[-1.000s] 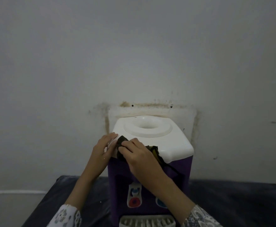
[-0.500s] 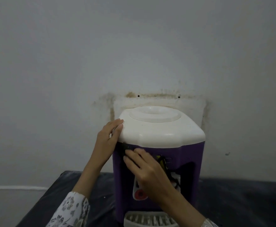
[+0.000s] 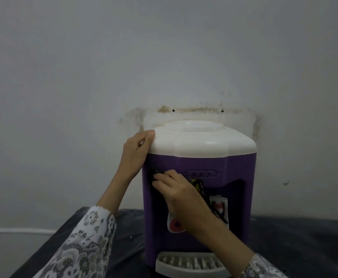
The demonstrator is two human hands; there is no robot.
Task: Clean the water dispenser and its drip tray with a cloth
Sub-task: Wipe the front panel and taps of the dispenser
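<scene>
The water dispenser (image 3: 199,189) is being kept upright near the rear edge of the dark tabletop (image 3: 296,243), close against the stained wall (image 3: 164,57). Its white top (image 3: 202,142) is being braced at the left corner by the left hand (image 3: 136,151), whose fingers are being curled against the rim, apparently so that the unit is not being pushed back under wiping pressure. A dark cloth (image 3: 199,186) is being pressed against the upper left of the purple front panel by the right hand (image 3: 181,194), the fingers being laid nearly flat over it; a loose tail is being left hanging past the taps (image 3: 217,205). The drip tray (image 3: 190,264) is being left seated at the dispenser's foot, by the tabletop's front edge, and is judged not yet wiped.
</scene>
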